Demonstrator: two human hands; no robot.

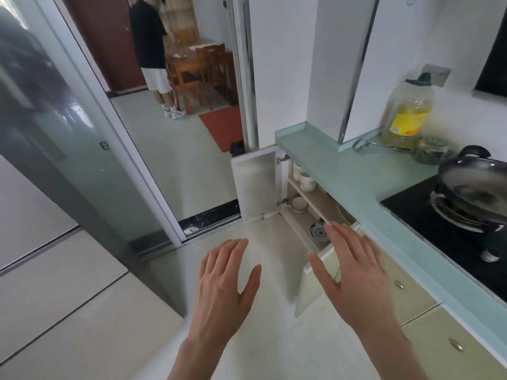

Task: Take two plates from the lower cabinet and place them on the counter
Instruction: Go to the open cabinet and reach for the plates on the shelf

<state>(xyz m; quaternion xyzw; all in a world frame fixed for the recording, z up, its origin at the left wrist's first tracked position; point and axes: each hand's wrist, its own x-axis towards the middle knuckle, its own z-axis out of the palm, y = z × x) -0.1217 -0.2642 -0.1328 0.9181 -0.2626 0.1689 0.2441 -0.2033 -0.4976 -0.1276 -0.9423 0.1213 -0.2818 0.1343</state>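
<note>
Resting edge-on inside the lower cabinet [307,204], a pale plate [346,213] shows only partly under the lip of the pale green surface [356,171], just beyond the tips of the right hand's fingers [336,234] and not touched by them. Both cabinet doors stand open: one [253,185] swung wide toward the doorway, the other [315,281] seen edge-on just below the right hand [354,270]. That hand hovers palm down with fingers spread and nothing in them, its fingertips level with the cabinet opening. The left hand [222,286] hangs beside it over the tiled floor, also palm down, fingers loosely spread and empty, well apart from the plate. White cups [306,181] sit on the cabinet's upper shelf, a small bowl [299,204] on the shelf below, and a round metal object [319,233] lies on the bottom. On the surface stand a large bottle of cooking oil [408,111], a small green jar [430,152] and, farther right, a lidded wok [477,187] on a black cooktop [417,212]. Through the doorway a person [153,50] in a dark top stands by a wooden table [189,64].
</note>
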